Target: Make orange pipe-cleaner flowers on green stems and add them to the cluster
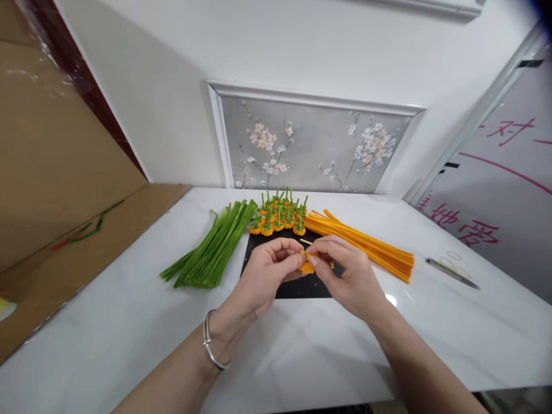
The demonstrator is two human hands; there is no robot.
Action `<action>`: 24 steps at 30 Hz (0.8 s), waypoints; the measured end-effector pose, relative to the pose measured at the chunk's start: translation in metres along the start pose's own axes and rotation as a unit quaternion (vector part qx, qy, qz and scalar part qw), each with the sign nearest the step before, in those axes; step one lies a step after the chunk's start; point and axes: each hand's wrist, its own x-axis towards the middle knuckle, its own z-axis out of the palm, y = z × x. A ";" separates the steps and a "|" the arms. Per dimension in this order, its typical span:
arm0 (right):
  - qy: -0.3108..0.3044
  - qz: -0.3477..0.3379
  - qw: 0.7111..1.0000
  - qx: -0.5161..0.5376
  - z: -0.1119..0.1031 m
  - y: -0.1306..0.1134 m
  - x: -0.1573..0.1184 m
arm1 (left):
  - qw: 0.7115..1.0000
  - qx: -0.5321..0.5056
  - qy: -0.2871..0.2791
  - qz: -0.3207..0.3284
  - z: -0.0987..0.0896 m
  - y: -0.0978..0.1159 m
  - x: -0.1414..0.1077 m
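Between my fingertips, above a black mat (297, 290), is a small orange pipe-cleaner pumpkin (307, 267). My left hand (271, 267) pinches it from the left, and my right hand (345, 270) pinches its right side. The fingers cover much of it. Just behind my hands, the tip of a thin pale stick (305, 241) shows over the mat. Several finished orange pumpkins with green stems (278, 218) stand grouped at the mat's far edge.
Green pipe cleaners (211, 247) lie bundled at left, orange pipe cleaners (366, 241) at right. Scissors (452, 273) and thin rings (452, 259) rest farther right on the white table (142, 351). A cardboard box (56, 144) borders the left; a whiteboard (500, 172) stands at right.
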 end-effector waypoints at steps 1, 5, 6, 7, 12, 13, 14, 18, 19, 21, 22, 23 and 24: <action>0.000 0.000 1.000 0.000 0.000 0.000 0.000 | 1.000 -0.003 -0.002 -0.003 0.000 0.000 0.000; -0.006 0.025 1.000 0.004 0.001 0.001 0.001 | 1.000 -0.009 -0.014 -0.009 0.000 -0.001 0.000; -0.009 0.040 0.999 0.009 0.001 0.001 0.001 | 1.000 -0.009 -0.017 -0.008 0.000 -0.001 0.001; -0.011 0.057 0.998 0.019 0.001 0.002 0.001 | 1.000 -0.007 -0.018 -0.007 -0.001 -0.001 0.001; -0.010 0.134 0.982 0.133 -0.003 0.008 0.002 | 1.000 -0.004 -0.015 -0.001 -0.003 -0.002 0.002; -0.006 0.148 0.978 0.150 -0.004 0.009 0.002 | 1.000 -0.008 -0.014 -0.001 -0.003 -0.001 0.002; -0.001 0.160 0.974 0.160 -0.005 0.010 0.002 | 1.000 -0.012 -0.014 -0.001 -0.003 -0.001 0.002; 0.005 0.178 0.969 0.172 -0.007 0.014 0.003 | 1.000 -0.017 -0.021 0.001 -0.003 0.000 0.002; 0.003 0.181 0.968 0.174 -0.007 0.014 0.003 | 1.000 -0.016 -0.026 0.001 -0.003 0.000 0.002; 0.002 0.186 0.966 0.177 -0.006 0.014 0.003 | 0.999 -0.011 -0.031 0.005 -0.004 -0.001 0.002; 0.002 0.188 0.966 0.178 -0.005 0.014 0.003 | 1.000 -0.005 -0.030 0.008 -0.004 -0.001 0.002; 0.000 0.191 0.965 0.178 -0.005 0.014 0.003 | 1.000 0.005 -0.026 0.014 -0.004 -0.002 0.001; -0.001 0.193 0.965 0.179 -0.004 0.014 0.003 | 0.999 0.018 -0.021 0.022 -0.004 -0.002 0.001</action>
